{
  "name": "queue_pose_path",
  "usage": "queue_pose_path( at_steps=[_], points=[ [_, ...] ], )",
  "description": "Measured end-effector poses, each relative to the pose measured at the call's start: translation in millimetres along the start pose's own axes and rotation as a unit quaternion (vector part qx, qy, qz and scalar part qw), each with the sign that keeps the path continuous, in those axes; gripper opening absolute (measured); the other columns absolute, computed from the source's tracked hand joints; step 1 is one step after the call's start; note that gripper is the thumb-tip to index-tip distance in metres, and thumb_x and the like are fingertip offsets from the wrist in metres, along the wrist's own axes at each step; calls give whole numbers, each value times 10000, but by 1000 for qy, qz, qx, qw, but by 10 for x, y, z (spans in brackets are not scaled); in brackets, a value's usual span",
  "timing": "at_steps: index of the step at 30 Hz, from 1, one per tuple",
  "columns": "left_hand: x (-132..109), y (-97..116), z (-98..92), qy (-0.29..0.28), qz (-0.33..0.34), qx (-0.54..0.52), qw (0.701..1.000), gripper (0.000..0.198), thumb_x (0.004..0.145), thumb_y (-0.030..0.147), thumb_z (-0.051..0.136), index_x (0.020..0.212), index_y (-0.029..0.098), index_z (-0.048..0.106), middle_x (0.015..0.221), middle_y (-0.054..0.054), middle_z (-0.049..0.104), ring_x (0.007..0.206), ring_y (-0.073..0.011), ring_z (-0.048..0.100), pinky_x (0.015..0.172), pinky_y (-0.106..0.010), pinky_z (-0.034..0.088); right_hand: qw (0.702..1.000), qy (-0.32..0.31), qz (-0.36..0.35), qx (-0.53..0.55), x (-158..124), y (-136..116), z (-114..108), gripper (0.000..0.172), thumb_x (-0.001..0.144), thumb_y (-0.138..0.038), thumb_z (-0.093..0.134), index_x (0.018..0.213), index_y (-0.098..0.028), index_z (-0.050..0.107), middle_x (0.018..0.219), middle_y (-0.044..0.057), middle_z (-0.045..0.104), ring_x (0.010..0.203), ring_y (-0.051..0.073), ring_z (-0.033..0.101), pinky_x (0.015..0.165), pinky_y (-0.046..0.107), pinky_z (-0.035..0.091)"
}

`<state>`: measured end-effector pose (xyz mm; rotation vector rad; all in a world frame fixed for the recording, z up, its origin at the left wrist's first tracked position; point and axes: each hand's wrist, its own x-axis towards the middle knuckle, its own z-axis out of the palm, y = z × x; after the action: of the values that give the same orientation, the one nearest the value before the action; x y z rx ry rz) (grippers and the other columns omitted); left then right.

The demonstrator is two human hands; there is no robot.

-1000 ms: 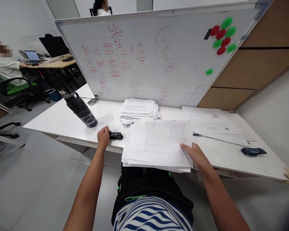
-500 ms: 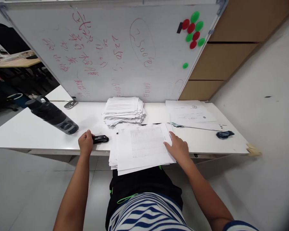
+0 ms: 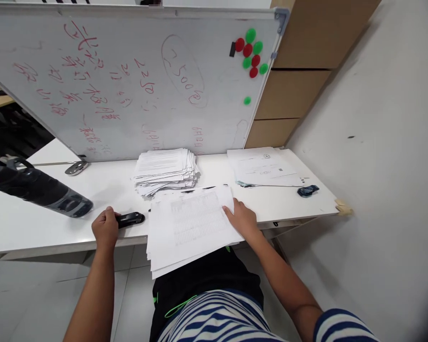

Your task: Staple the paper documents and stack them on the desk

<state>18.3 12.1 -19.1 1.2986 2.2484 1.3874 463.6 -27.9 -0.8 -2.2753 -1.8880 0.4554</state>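
My left hand point(image 3: 106, 228) is closed round the near end of a black stapler point(image 3: 130, 219) that lies on the white table point(image 3: 28, 228). My right hand point(image 3: 242, 220) rests with its fingers pressed on the right edge of a stack of printed papers point(image 3: 189, 225). That stack hangs over the table's front edge above my lap. A thicker pile of papers point(image 3: 166, 170) sits just behind it.
A whiteboard point(image 3: 128, 80) with red writing and red and green magnets point(image 3: 251, 52) leans at the back of the table. A dark water bottle point(image 3: 39, 190) stands left. More sheets point(image 3: 264, 166) and a small dark object point(image 3: 307, 190) lie right, near the wall.
The view has swung right and down. My hands keep their hold on the stapler and the paper stack. The stack sits turned a little, its near edge further off the table.
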Motion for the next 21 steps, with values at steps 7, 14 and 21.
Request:
queue_pose_path(
  at_steps=[7, 14, 21],
  points=[
    [26, -38, 1, -1, -1, 2, 1000, 424, 905, 462, 442, 672, 182, 658, 563, -18, 544, 661, -206, 531, 654, -332, 406, 998, -1, -2, -57, 62, -48, -32, 543, 1019, -522, 318, 1343, -121, 491, 1148, 183, 684, 973, 297, 684, 766, 345, 471],
    [21, -17, -1, 3, -8, 17, 1000, 393, 908, 428, 438, 666, 206, 655, 575, 25, 546, 690, -177, 541, 665, -294, 408, 997, 27, 2, -67, 73, -52, 79, 429, 1046, -408, 286, 1237, -115, 535, 1076, 170, 691, 882, 263, 696, 721, 321, 465],
    [39, -47, -9, -3, 11, 19, 1000, 427, 891, 478, 428, 670, 198, 661, 567, -30, 548, 666, -236, 544, 641, -353, 405, 998, 44, -3, -55, 197, 15, -64, 467, 1027, -439, 315, 1187, -117, 613, 1127, 180, 667, 975, 295, 653, 785, 368, 477]
  ],
)
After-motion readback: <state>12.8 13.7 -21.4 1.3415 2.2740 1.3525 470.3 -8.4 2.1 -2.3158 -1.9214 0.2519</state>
